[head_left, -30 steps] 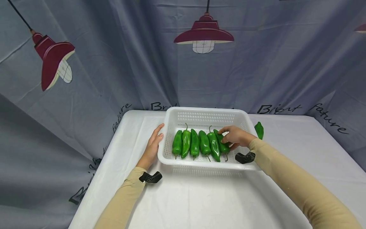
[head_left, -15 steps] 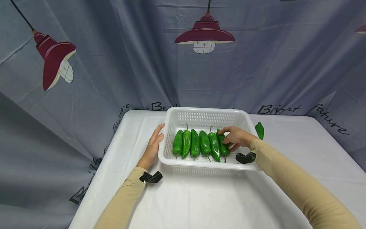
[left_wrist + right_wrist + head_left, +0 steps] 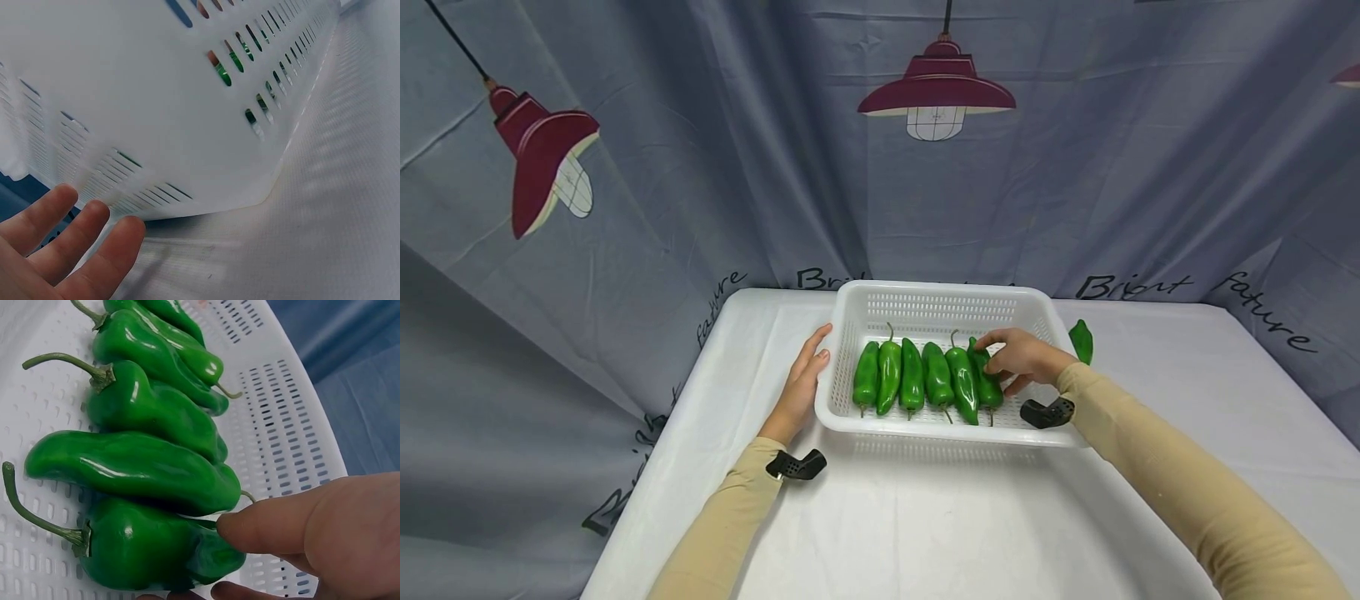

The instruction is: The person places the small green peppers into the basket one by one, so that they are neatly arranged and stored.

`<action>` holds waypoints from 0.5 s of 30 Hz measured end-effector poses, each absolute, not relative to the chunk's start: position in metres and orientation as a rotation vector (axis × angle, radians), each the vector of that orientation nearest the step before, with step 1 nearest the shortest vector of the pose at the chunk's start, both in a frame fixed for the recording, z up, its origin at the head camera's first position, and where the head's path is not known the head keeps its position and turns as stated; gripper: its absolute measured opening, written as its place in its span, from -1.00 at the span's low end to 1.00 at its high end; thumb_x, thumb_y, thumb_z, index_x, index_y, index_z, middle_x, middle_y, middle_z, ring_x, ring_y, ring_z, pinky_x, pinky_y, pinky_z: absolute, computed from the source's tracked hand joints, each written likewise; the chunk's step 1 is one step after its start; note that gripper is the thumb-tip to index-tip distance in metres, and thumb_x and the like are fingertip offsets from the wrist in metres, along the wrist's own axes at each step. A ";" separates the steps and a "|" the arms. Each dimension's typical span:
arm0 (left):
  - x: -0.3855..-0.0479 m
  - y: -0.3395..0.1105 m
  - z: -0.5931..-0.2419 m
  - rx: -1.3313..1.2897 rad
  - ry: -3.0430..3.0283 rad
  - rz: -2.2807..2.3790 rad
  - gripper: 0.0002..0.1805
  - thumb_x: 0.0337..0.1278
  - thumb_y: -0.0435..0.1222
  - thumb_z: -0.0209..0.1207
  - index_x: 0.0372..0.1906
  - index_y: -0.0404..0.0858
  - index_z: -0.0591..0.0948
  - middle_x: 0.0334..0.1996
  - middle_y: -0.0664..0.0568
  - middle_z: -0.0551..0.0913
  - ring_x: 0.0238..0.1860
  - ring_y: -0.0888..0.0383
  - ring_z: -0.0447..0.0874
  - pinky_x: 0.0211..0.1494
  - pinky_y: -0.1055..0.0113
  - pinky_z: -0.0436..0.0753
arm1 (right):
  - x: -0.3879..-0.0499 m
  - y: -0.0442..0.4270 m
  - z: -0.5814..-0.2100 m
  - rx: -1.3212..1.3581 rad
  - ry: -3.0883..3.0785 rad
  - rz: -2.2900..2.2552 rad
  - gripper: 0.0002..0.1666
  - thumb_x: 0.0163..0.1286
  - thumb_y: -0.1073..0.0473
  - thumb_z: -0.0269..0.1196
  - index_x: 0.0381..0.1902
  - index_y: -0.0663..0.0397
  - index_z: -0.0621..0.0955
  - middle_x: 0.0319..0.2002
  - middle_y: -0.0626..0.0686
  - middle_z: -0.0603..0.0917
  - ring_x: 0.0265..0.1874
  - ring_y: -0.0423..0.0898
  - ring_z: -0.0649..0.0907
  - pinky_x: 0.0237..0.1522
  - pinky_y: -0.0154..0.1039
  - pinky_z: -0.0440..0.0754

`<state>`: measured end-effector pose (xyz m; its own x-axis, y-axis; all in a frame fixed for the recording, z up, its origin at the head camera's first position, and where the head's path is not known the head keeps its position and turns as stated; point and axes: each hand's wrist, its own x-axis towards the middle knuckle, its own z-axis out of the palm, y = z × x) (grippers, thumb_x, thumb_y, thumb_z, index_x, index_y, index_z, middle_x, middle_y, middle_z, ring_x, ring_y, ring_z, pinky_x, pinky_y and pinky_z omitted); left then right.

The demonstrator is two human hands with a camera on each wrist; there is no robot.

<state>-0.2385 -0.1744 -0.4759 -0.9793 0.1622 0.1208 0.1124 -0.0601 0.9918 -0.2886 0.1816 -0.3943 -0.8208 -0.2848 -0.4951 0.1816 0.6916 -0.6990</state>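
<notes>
A row of several glossy green peppers [image 3: 912, 377] lies side by side in a white perforated plastic basket [image 3: 937, 433]. My right hand [image 3: 1018, 358] reaches over the basket's right side and holds the rightmost green pepper [image 3: 150, 547] near its tapered end. In the right wrist view, the thumb lies against one side of that pepper and the fingertips along the other; part of the fingers is cut off by the frame. My left hand [image 3: 797, 387] is at the basket's left wall, fingers extended. The left wrist view has these fingers [image 3: 103, 256] beside the slotted wall; contact is unclear.
Another green pepper [image 3: 1081, 342] lies on the table just outside the basket's right side, partly hidden. A white cloth covers the table [image 3: 910, 525]. Behind it hangs a grey-blue curtain [image 3: 760, 167] printed with lamps and lettering.
The rightmost pepper has turned a little under my right hand, its stem end shifting left and its tip right. In the last half second the right hand has barely moved. The left hand stays put.
</notes>
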 end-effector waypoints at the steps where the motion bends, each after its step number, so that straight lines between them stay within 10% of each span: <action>1: -0.238 -0.175 -0.476 0.314 2.130 2.241 -0.41 0.60 -0.21 -0.27 0.63 -0.07 0.09 0.62 -0.10 0.11 0.55 -0.10 0.19 0.58 -0.08 0.22 | -0.289 0.183 -0.394 -0.082 2.315 -1.040 -0.31 0.45 0.36 0.12 0.50 0.27 0.27 0.32 0.47 0.47 0.17 0.33 0.65 -0.12 0.05 0.79; 15: -0.238 -0.175 -0.475 0.311 2.147 2.225 -0.40 0.60 -0.18 -0.26 0.63 -0.07 0.08 0.62 -0.08 0.11 0.55 -0.12 0.19 0.59 -0.09 0.21 | -0.295 0.216 -0.342 -0.066 2.356 -1.204 -0.25 0.56 0.25 0.08 0.61 0.17 0.11 0.22 0.29 0.42 -0.20 -0.12 0.64 -0.03 -0.06 0.77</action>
